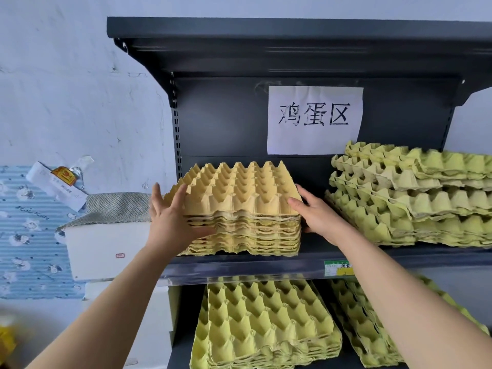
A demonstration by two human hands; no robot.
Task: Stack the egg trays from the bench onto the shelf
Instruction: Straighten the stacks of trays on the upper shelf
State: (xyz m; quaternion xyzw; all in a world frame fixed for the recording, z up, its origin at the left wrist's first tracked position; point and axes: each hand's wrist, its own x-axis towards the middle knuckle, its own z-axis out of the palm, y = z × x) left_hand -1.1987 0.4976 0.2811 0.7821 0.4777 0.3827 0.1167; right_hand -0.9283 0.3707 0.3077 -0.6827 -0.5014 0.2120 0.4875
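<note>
A stack of yellow trays (239, 209) sits on the shelf (239, 269), just below the sign (314, 119) and a bit to its left. The left hand (170, 217) is flat on the left side of the stack. Its fingers (158, 195) are straight and spread, pointing up, and the thumb lies across the front. The right hand (319, 217) is flat on the right side of the stack, and its fingers are straight too. Both hands press the stack between them (open fingers, just pushing in from the sides).

Below the sign and to its right, green trays (412, 198) lie in a messy pile on the same shelf. They are near the yellow trays but not touching them. A small tag (338, 267) is stuck on the shelf's front edge, straight below the sign. Further below the sign, under the shelf, more trays (266, 320) lie in two piles. Far to the left of the sign and lower, off the shelf, sits a white box (106, 249) with a grey cloth (117, 206) on top.
</note>
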